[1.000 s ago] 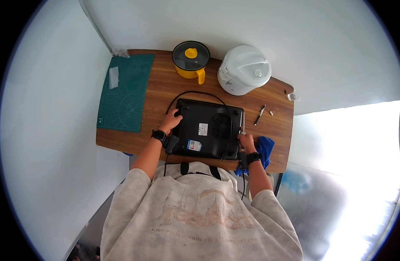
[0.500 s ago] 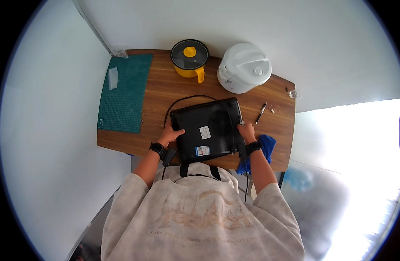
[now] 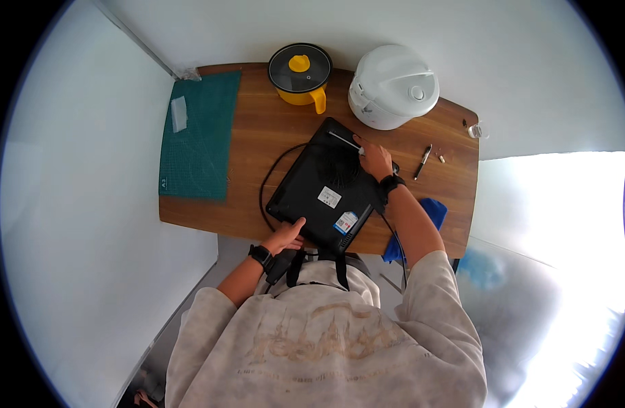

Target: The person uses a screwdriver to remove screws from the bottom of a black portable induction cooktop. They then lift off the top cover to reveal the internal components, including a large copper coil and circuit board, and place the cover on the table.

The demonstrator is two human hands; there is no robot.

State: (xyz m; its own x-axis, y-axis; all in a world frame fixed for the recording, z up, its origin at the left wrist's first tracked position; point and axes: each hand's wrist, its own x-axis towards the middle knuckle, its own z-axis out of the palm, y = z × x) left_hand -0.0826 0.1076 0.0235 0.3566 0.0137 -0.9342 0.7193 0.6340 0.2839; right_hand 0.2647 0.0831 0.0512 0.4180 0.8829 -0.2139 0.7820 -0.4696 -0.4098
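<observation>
Black appliance (image 3: 302, 187) lies skewed between left hand (image 3: 285, 236), fingers clamped on its near-left edge, and right hand (image 3: 376, 160), fingers clamped round a slim tool (image 3: 346, 141) pointing far-left.

Print is borne by a beige shirt (image 3: 319, 333), green rectangular mat (image 3: 202, 146), and the white label (image 3: 329, 197) and blue-white sticker (image 3: 346, 222) on a square black appliance (image 3: 300, 190).

Wood-grain table (image 3: 251, 136), rounded corners, close against pale far wall (image 3: 237, 34); pale left wall (image 3: 88, 190) meets it at a seam; grey floor (image 3: 231, 256) visible near left; strong white glare (image 3: 564, 204) at right, possibly window or shiny panel, too overexposed to tell; blue patch (image 3: 481, 266) nearer.
</observation>
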